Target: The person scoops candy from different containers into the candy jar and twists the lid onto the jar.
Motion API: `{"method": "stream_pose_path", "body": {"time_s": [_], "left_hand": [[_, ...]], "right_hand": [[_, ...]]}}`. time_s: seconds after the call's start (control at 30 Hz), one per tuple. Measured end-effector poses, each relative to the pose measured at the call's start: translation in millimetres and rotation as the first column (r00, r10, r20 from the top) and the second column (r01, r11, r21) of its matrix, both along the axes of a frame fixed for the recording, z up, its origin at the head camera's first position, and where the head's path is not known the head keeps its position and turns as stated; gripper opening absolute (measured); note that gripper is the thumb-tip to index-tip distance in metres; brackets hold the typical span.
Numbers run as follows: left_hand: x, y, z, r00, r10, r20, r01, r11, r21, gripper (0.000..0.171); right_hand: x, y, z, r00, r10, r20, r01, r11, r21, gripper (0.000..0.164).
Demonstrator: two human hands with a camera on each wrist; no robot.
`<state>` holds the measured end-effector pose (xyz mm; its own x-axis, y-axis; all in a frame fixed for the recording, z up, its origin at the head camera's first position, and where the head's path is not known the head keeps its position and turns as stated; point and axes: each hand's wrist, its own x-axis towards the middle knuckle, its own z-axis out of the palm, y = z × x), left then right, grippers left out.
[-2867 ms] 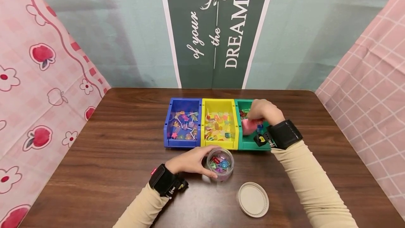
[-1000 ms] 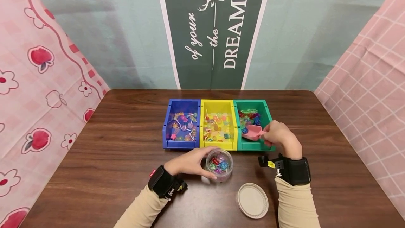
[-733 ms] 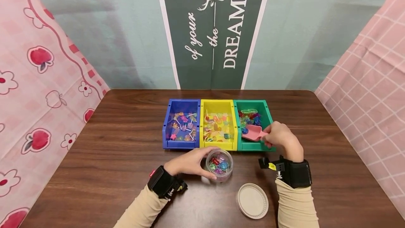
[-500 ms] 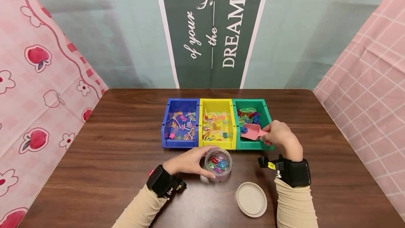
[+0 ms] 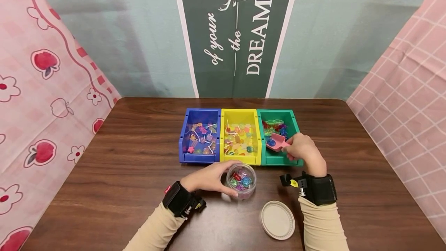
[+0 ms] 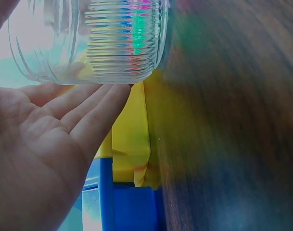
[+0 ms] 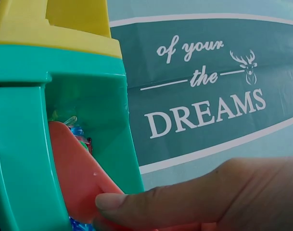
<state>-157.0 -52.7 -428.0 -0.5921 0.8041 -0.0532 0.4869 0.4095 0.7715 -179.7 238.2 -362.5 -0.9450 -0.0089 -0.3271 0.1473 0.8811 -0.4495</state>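
My left hand (image 5: 207, 178) holds a clear ribbed jar (image 5: 246, 195) between thumb and fingers; bright candy-like pieces lie inside it. In the left wrist view the fingers (image 6: 95, 113) lie along the jar's side. My right hand (image 5: 306, 150) pinches the handle of a small pink scoop (image 5: 280, 138) inside the green bin (image 5: 281, 160). A blue piece (image 5: 271, 142) rests in the scoop. Behind it in the bin are red, green and blue pieces (image 5: 273, 125). In the right wrist view the thumb (image 7: 136, 207) presses on the scoop, whose bowl is partly hidden by the bin wall.
A yellow bin (image 5: 242, 160) and a blue bin (image 5: 199, 159), both with small lollipop-like pieces, stand joined left of the green one. A round cream lid (image 5: 277, 220) lies on the wooden table (image 5: 139, 158), nearer than the jar. Fabric hangs around the table.
My right hand has drawn back toward the green bin's right front, then shifted slightly left; the scoop has tilted and the blue piece now sits in it. The left hand stays on the jar.
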Motion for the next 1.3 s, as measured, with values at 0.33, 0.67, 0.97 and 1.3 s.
{"method": "stream_pose_path", "body": {"time_s": [0.33,0.67,0.97,1.3], "left_hand": [[-0.4,0.3,-1.0,1.0,0.001,0.008,-0.001,1.0,0.0,0.085],[-0.6,0.3,-0.6,1.0,0.0,0.002,0.0,1.0,0.001,0.084],[-1.4,0.7,-2.0,1.0,-0.003,-0.008,0.003,1.0,0.0,0.084],[-0.4,0.3,-1.5,1.0,-0.008,-0.006,0.008,1.0,0.001,0.084]], "right_hand": [[-0.1,5.6,-2.7,0.999,0.025,-0.041,-0.027,0.999,-0.035,0.023],[2.6,15.7,-0.1,0.997,0.063,-0.044,-0.069,0.988,-0.139,0.022],[6.6,28.6,3.1,0.993,0.112,-0.047,-0.121,0.949,-0.29,0.023],[8.8,39.8,2.9,0.99,0.137,-0.044,-0.144,0.92,-0.365,0.026]]}}
